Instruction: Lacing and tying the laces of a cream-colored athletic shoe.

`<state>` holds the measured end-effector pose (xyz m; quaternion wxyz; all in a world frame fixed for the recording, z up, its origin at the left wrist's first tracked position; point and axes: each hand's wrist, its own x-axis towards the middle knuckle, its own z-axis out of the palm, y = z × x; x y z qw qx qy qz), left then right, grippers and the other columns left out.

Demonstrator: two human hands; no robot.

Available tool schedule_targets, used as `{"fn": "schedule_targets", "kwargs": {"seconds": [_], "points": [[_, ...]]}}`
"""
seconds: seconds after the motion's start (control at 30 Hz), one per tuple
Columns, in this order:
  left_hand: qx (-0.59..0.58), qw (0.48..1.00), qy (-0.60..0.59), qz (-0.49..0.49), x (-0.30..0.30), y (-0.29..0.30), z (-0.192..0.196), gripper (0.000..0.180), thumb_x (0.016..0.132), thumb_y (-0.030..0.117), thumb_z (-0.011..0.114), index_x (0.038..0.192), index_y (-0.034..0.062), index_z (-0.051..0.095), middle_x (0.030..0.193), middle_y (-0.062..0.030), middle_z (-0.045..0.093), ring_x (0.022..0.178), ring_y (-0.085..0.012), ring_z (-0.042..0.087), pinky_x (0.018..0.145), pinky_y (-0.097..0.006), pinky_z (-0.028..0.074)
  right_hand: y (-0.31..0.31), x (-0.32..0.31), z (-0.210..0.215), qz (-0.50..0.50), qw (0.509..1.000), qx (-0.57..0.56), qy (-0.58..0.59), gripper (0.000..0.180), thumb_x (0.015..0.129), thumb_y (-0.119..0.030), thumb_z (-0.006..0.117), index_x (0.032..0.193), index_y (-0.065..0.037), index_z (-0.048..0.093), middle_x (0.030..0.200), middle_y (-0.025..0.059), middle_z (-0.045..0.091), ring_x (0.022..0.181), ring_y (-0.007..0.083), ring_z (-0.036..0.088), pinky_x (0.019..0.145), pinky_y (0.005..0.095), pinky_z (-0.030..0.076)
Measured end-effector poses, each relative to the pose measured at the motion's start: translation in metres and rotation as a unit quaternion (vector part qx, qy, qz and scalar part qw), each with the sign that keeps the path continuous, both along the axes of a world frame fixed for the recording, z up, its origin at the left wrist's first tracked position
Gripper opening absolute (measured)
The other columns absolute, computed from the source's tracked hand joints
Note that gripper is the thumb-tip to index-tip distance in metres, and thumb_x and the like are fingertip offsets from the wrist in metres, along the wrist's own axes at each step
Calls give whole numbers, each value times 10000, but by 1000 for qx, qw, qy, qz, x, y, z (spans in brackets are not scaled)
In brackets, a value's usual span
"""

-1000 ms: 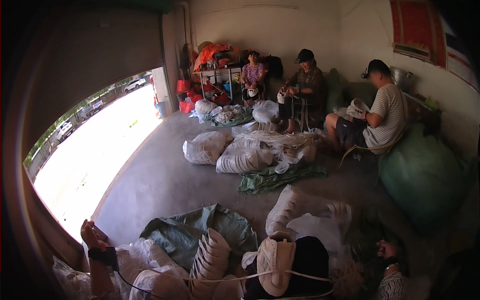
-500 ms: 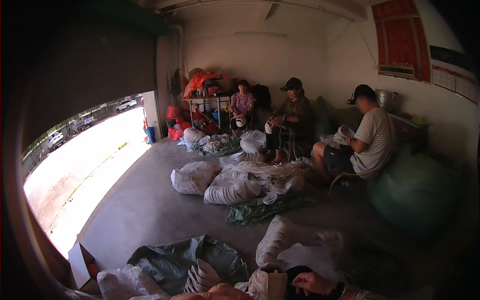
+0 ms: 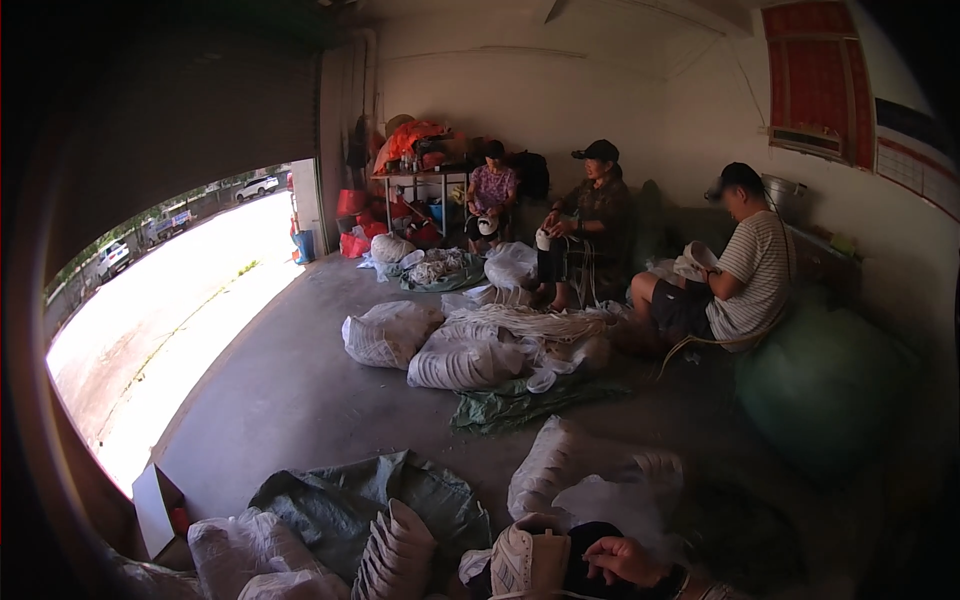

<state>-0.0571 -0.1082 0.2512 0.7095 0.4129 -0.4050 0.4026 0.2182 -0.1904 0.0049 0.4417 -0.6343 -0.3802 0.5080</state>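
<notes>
At the bottom edge, a pale beige shoe upper (image 3: 532, 563) with a row of eyelets and a padded collar rests close to me against dark cloth. My right hand (image 3: 622, 560) is just to its right, fingers bent together in a pinch. What the fingers hold, if anything, is too small to make out. My left hand is out of the picture. Left of the shoe upper stands a nested stack of similar pale uppers (image 3: 396, 552). Clear plastic bags of white pieces (image 3: 250, 555) lie farther left.
A dark green sheet (image 3: 345, 510) spreads behind the stack. Ahead lie wrapped stacks (image 3: 465, 360), a bundle of white laces (image 3: 530, 322) and a bagged stack (image 3: 550, 465). Three people (image 3: 755, 270) sit working beyond. A large green sack (image 3: 825, 385) stands right; the open doorway (image 3: 190, 310) is left.
My left hand has dropped out of view at the bottom. The shoe upper and stack show more fully as the view tilts slightly. My right hand stays beside the upper.
</notes>
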Motion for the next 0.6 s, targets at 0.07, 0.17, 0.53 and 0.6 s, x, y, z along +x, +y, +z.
{"fn": "schedule_targets", "kwargs": {"seconds": [0.07,0.17,0.53,0.6], "points": [[134,983,73,-107,-2,29,9,289,973,234,421,910,10,593,1161,-407,484,1229,-518,370,983,-589,325,-2,3,-4,-15,1000,-3,3,179,902,-166,580,997,-15,597,772,63,659,504,60,517,472,190,433],[205,959,121,-155,-5,40,10,306,978,253,411,944,10,593,1173,-427,460,1248,-535,332,980,-611,311,-7,-7,8,-43,999,-23,-21,161,893,-135,577,982,-7,616,783,70,667,516,60,523,490,192,428],[3,859,483,169,7,68,-77,284,977,226,410,880,3,556,978,-156,626,734,-180,613,672,-341,517,-10,-9,14,-102,994,0,-48,177,899,-87,525,1054,-3,516,780,75,651,557,86,591,462,200,428],[38,734,650,191,14,81,-110,253,961,138,420,1003,-36,599,821,-61,625,670,-85,561,653,-229,469,-11,-17,23,-124,990,18,-62,106,891,-83,537,961,-9,509,769,71,645,578,91,603,456,200,428]]}}
